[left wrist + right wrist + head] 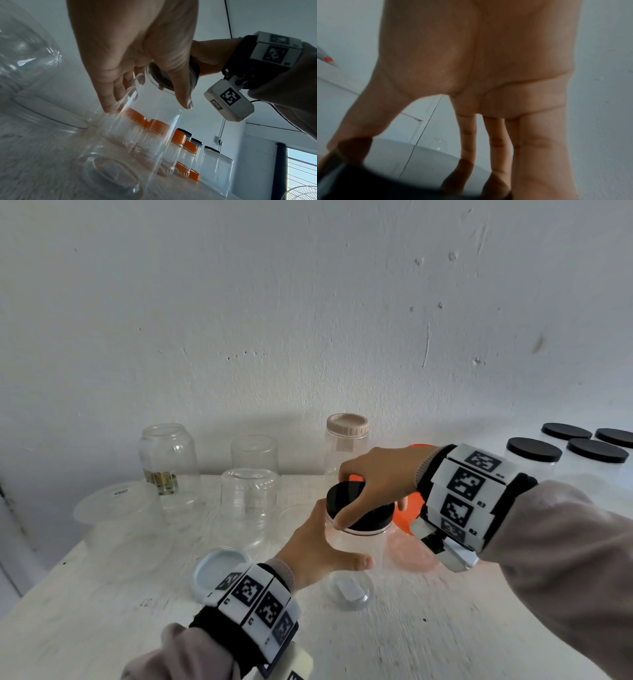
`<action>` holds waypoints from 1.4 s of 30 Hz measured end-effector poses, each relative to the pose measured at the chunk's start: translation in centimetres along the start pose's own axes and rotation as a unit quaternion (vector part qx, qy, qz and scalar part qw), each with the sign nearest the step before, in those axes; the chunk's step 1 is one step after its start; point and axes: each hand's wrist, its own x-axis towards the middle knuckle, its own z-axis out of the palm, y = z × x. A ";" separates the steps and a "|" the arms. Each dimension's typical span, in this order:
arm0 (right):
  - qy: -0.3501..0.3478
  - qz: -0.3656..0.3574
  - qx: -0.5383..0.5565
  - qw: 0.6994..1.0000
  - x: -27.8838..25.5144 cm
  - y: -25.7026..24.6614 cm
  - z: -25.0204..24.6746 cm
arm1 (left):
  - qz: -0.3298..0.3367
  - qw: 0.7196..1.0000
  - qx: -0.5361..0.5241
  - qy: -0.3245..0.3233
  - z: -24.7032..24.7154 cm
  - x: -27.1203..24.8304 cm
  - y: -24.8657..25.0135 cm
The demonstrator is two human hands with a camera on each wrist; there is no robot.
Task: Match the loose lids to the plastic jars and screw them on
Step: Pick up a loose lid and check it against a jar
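Observation:
A clear plastic jar (359,546) stands upright in the middle of the white table (445,628). My left hand (322,546) grips its body, thumb on the near side and fingers round the far side. A black lid (356,508) sits on the jar's mouth. My right hand (373,484) grips this lid from above, thumb at the front rim. In the left wrist view the jar (137,135) shows below my left hand (137,60), with the lid's underside (161,77) above. The right wrist view shows my right-hand fingers (467,142) reaching down to the black lid (368,186).
Several open clear jars (248,505) and a jar with a beige lid (346,446) stand at the back. A big clear tub (123,518) is at the left. Loose lids lie near: light blue (221,570), clear (349,590), orange (407,508). Black-lidded jars (534,460) stand at the right.

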 end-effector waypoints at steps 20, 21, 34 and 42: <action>-0.009 -0.004 0.020 1.000 0.1 0.5 0.2 | -0.001 1.000 0.001 0.009 0.1 0.1 -0.2; -0.024 -0.011 0.013 1.000 0.0 0.6 0.0 | -0.001 1.000 0.002 0.009 0.1 0.1 -0.2; 0.014 -0.009 0.031 0.999 0.1 0.4 0.5 | 0.008 1.000 -0.005 0.014 0.2 -0.2 -0.1; -0.005 -0.056 0.007 0.998 -0.1 0.8 -0.3 | 0.003 1.000 -0.010 0.017 0.3 -0.1 -0.1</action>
